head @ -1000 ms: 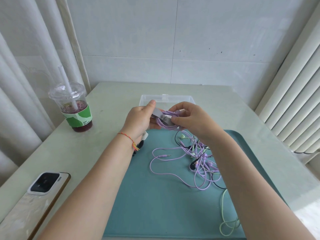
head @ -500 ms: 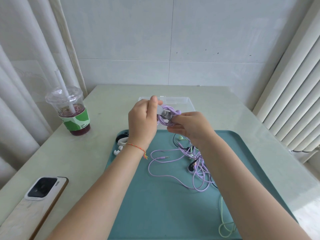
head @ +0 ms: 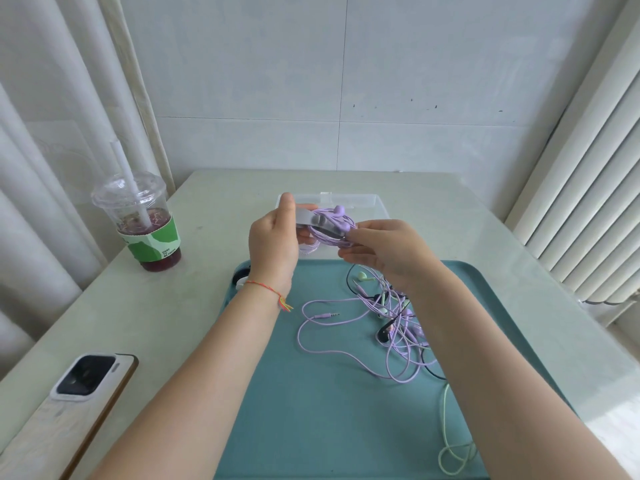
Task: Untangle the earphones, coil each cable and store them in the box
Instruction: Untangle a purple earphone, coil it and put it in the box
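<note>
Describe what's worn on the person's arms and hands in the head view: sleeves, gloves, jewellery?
Both forearms are bare: no sleeves reach into view and no gloves. The left hand has a thin red-orange string bracelet at its wrist, with a short frayed multicoloured tail hanging from it. The right hand and wrist carry nothing visible: no rings, no watch.

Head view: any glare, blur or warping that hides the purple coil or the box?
Head view: soft even daylight, no hard shadows; wide-angle bend at the wall edges; purple coil sharp between left hand and right hand; the clear box is faint against the pale table.
</note>
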`<act>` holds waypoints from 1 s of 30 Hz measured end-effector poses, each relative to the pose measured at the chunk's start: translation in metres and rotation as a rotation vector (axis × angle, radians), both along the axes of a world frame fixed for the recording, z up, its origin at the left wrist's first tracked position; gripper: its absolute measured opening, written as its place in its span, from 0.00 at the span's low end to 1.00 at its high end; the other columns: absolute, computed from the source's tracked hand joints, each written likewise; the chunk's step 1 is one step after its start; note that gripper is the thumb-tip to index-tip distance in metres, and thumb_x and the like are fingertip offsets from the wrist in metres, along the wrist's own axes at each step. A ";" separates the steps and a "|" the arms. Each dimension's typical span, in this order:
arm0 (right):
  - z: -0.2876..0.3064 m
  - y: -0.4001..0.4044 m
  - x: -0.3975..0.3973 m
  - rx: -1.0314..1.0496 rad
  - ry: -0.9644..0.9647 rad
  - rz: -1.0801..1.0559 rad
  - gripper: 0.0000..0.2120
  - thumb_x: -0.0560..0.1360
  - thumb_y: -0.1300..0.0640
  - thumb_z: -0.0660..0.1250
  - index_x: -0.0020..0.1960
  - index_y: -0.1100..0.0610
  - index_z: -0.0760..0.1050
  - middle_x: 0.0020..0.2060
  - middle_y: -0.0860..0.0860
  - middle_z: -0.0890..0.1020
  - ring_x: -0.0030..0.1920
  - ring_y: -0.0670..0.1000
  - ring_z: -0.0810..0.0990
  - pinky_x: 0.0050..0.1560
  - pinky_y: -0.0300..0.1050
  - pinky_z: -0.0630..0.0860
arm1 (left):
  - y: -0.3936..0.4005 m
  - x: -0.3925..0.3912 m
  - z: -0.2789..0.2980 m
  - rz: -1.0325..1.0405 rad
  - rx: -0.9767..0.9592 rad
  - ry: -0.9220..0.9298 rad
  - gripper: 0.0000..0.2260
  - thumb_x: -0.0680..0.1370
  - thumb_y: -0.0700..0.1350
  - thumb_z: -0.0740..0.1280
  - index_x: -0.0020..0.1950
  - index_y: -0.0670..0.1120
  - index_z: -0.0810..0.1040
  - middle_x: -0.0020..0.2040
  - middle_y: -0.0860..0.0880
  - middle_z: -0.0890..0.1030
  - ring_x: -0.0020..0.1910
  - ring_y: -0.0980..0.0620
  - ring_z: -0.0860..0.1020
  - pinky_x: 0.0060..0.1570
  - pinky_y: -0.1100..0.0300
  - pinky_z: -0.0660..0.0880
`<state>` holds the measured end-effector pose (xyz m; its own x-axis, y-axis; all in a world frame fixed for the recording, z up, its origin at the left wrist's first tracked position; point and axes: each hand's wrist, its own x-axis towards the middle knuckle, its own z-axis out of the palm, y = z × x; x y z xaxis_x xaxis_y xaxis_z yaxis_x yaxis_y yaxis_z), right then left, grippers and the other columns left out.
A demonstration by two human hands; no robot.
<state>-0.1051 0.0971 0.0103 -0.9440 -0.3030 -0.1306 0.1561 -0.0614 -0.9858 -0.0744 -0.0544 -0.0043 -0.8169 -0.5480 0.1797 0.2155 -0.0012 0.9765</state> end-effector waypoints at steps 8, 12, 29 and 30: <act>0.002 0.002 -0.001 -0.021 -0.018 0.038 0.06 0.79 0.65 0.63 0.46 0.66 0.77 0.34 0.57 0.80 0.31 0.51 0.80 0.34 0.41 0.80 | -0.003 -0.002 -0.002 -0.085 0.157 -0.018 0.22 0.83 0.50 0.59 0.35 0.46 0.85 0.37 0.40 0.83 0.35 0.45 0.79 0.42 0.55 0.76; 0.002 0.003 -0.002 -0.100 -0.093 0.072 0.06 0.79 0.63 0.64 0.46 0.64 0.77 0.33 0.54 0.78 0.30 0.49 0.78 0.32 0.40 0.78 | -0.001 -0.001 0.001 -0.108 0.194 -0.006 0.25 0.84 0.49 0.58 0.32 0.48 0.85 0.33 0.46 0.83 0.32 0.49 0.78 0.38 0.59 0.75; 0.003 -0.004 0.002 -0.417 -0.292 0.047 0.04 0.78 0.66 0.63 0.49 0.66 0.76 0.35 0.58 0.80 0.33 0.54 0.81 0.37 0.43 0.82 | 0.000 -0.002 0.002 -0.130 0.274 0.067 0.25 0.84 0.48 0.57 0.32 0.45 0.85 0.35 0.46 0.84 0.32 0.51 0.80 0.35 0.62 0.77; 0.003 -0.004 0.002 -0.420 -0.285 0.055 0.03 0.79 0.66 0.63 0.49 0.65 0.75 0.35 0.58 0.81 0.33 0.54 0.82 0.37 0.43 0.82 | -0.001 -0.002 0.002 -0.137 0.314 0.064 0.25 0.84 0.47 0.57 0.33 0.45 0.85 0.35 0.47 0.84 0.31 0.53 0.80 0.34 0.63 0.77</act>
<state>-0.1036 0.0930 0.0129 -0.8697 -0.4329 -0.2370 0.4294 -0.4271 -0.7957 -0.0766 -0.0552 -0.0020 -0.8795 -0.4703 0.0730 0.2531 -0.3322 0.9086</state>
